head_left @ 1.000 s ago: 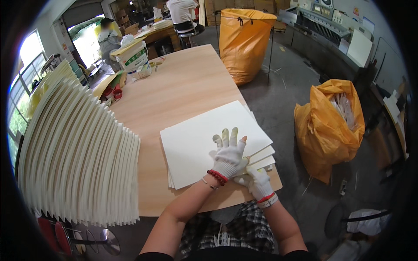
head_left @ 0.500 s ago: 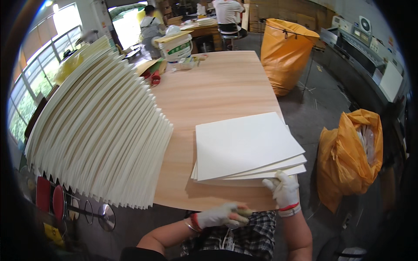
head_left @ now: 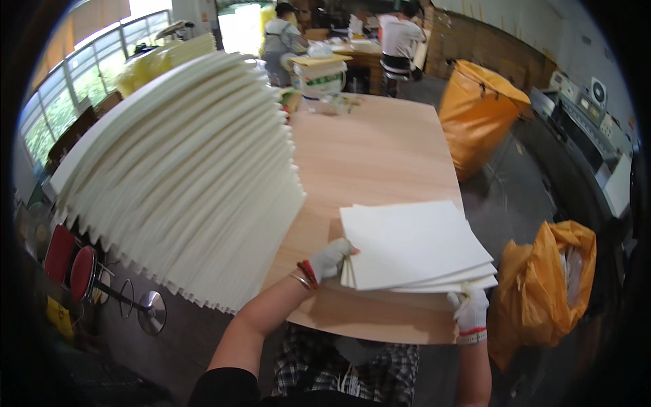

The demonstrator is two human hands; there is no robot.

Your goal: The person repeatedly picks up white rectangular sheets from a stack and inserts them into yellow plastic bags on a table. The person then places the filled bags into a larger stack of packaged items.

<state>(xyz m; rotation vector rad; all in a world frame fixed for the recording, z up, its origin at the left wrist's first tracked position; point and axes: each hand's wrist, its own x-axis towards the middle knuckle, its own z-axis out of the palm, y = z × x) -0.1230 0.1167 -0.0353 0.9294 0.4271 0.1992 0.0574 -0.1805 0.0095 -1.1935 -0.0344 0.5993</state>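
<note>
A small stack of white boards, several thick and slightly fanned, lies near the front right of the wooden table. My left hand, in a whitish work glove, closes on the stack's left edge, its thumb at the top face. At the near right corner, my gloved right hand has its fingers curled against the boards' front edge; their tips are partly hidden. To the left rises a tall pile of similar white boards, layered in staggered rows.
A white bucket stands at the table's far end. Orange sacks stand on the floor to the right, the nearer sack open. Red stools are at lower left. Two people work at a far table; machinery lines the right wall.
My left hand has gone from above my lap up to the boards' left edge. My right hand stays by the near right corner. The view has shifted, and the top boards sit more evenly.
</note>
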